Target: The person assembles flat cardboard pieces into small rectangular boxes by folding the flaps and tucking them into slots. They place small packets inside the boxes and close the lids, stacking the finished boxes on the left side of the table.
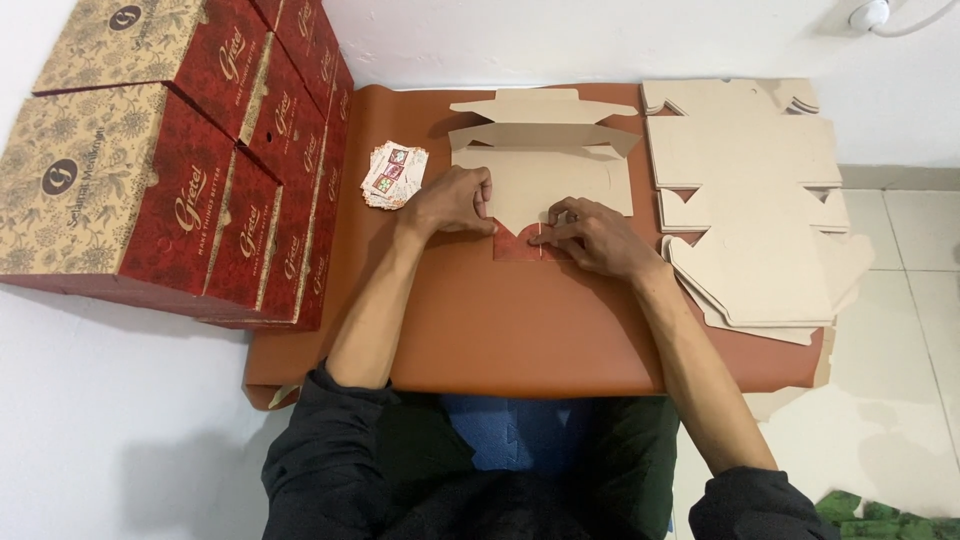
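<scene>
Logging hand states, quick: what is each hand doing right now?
Left hand: fingers curled, pressing down on the flat cardboard box blank.
Right hand: fingers bent, pressing the blank's red flap.
</scene>
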